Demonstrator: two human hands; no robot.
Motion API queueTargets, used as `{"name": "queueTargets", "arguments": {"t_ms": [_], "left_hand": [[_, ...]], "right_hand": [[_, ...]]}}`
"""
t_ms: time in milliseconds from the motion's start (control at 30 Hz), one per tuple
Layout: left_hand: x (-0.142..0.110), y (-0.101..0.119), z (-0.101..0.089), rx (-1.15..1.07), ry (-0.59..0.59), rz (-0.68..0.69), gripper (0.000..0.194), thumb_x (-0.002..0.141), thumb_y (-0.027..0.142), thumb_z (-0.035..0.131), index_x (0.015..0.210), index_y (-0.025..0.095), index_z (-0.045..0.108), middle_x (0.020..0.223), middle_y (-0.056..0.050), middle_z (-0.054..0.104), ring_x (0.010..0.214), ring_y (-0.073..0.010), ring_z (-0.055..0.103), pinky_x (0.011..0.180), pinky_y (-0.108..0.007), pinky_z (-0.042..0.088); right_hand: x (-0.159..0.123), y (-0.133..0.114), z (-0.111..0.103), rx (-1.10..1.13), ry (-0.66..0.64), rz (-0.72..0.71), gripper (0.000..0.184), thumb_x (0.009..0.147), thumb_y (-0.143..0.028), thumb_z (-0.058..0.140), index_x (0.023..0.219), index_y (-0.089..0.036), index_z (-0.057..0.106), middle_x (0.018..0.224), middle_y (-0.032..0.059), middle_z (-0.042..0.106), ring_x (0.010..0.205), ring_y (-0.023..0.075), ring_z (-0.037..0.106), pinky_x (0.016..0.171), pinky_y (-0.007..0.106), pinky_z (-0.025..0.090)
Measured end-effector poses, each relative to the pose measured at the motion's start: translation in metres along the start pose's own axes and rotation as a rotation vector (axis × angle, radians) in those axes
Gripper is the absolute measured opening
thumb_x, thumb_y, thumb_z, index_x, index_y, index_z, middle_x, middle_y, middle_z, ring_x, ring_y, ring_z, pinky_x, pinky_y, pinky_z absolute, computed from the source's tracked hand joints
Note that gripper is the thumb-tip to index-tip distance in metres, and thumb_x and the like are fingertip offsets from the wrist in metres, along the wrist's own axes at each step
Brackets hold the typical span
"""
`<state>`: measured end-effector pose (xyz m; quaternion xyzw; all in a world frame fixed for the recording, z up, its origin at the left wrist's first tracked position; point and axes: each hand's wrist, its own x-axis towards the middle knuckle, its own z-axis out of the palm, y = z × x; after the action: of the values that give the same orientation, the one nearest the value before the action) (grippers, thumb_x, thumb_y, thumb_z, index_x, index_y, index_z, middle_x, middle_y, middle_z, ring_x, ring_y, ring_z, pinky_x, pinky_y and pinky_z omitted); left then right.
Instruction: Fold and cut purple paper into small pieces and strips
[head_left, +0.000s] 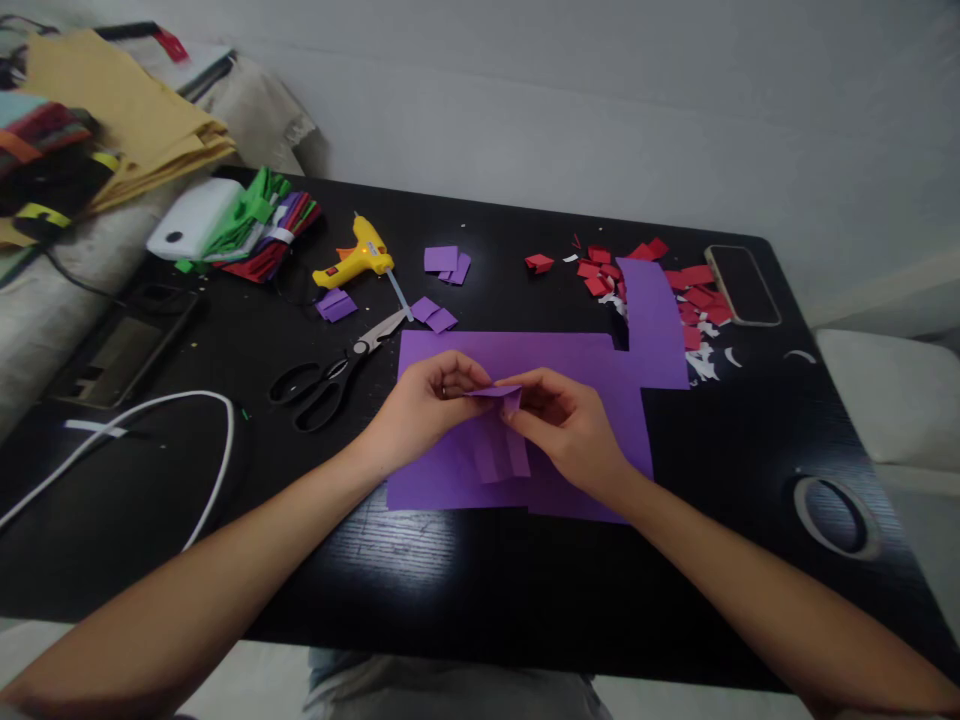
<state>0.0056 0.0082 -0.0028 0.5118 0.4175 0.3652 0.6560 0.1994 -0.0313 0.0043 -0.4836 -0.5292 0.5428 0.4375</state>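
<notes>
A creased strip of purple paper (501,450) is pinched between both hands, its top edge folded over and its lower part hanging down. My left hand (435,405) grips the fold from the left with thumb and fingers. From the right, my right hand (570,425) pinches the same fold. Both are held over large purple paper sheets (450,490) lying on the black table. Left of the sheets lie black-handled scissors (337,375), partly opened, with small folded purple papers (433,314) near their tips.
A yellow glue gun (360,255) rests behind the scissors. Red paper pieces (701,295) and white scraps lie back right, by a phone (742,285). A tape roll (836,517) sits at right, a white cable (225,440) at left. Bundled paper strips (259,235) lie back left.
</notes>
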Motion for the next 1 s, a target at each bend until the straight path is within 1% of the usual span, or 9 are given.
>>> {"name": "queueTargets", "arguments": {"t_ms": [200,300,467,700,833,1000], "left_hand": [[-0.001,0.004,0.002,-0.004,-0.002,-0.013,0.013,0.074,0.019,0.078,0.083,0.018,0.07,0.081,-0.002,0.075,0.078,-0.0162,0.071,0.079,-0.03,0.058],[-0.002,0.006,0.003,0.013,0.021,-0.026,0.013,0.075,0.023,0.08,0.082,0.017,0.071,0.08,-0.002,0.074,0.075,-0.0164,0.07,0.076,-0.03,0.057],[-0.003,0.007,0.003,-0.003,-0.008,-0.009,0.02,0.078,0.028,0.082,0.093,0.017,0.075,0.089,-0.004,0.078,0.083,-0.0194,0.072,0.08,-0.032,0.058],[-0.004,0.012,0.003,0.068,0.023,-0.007,0.018,0.077,0.026,0.082,0.092,0.017,0.076,0.093,-0.005,0.078,0.084,-0.0195,0.073,0.082,-0.033,0.06],[-0.004,0.012,0.002,0.126,0.051,0.074,0.013,0.077,0.018,0.078,0.089,0.017,0.076,0.091,-0.004,0.078,0.087,-0.0197,0.073,0.081,-0.031,0.06],[-0.004,0.011,0.001,0.178,0.018,0.122,0.014,0.08,0.01,0.073,0.091,0.018,0.075,0.095,-0.004,0.079,0.089,-0.018,0.074,0.082,-0.029,0.059]], "right_hand": [[0.001,0.004,0.0,0.014,0.004,-0.014,0.015,0.083,-0.028,0.08,0.098,-0.025,0.079,0.101,0.0037,0.081,0.098,0.0212,0.076,0.094,0.041,0.062],[0.002,0.006,-0.001,0.026,0.011,-0.021,0.017,0.083,-0.028,0.08,0.1,-0.026,0.079,0.103,0.0035,0.081,0.1,0.0213,0.076,0.097,0.042,0.062],[0.004,0.006,-0.004,0.043,0.048,0.058,0.023,0.08,-0.028,0.084,0.101,-0.025,0.078,0.103,0.0038,0.08,0.098,0.0209,0.075,0.094,0.04,0.062],[0.005,0.001,-0.005,0.057,0.055,0.058,0.021,0.077,-0.027,0.086,0.096,-0.024,0.078,0.098,0.0029,0.08,0.094,0.0195,0.075,0.093,0.038,0.062],[0.005,0.001,-0.005,0.04,0.025,0.092,0.018,0.079,-0.03,0.083,0.096,-0.023,0.078,0.097,0.0033,0.08,0.094,0.0201,0.074,0.091,0.037,0.06],[0.006,-0.001,-0.006,-0.027,-0.016,0.105,0.011,0.084,-0.031,0.075,0.091,-0.023,0.077,0.09,0.0023,0.078,0.087,0.0194,0.072,0.084,0.036,0.058]]}}
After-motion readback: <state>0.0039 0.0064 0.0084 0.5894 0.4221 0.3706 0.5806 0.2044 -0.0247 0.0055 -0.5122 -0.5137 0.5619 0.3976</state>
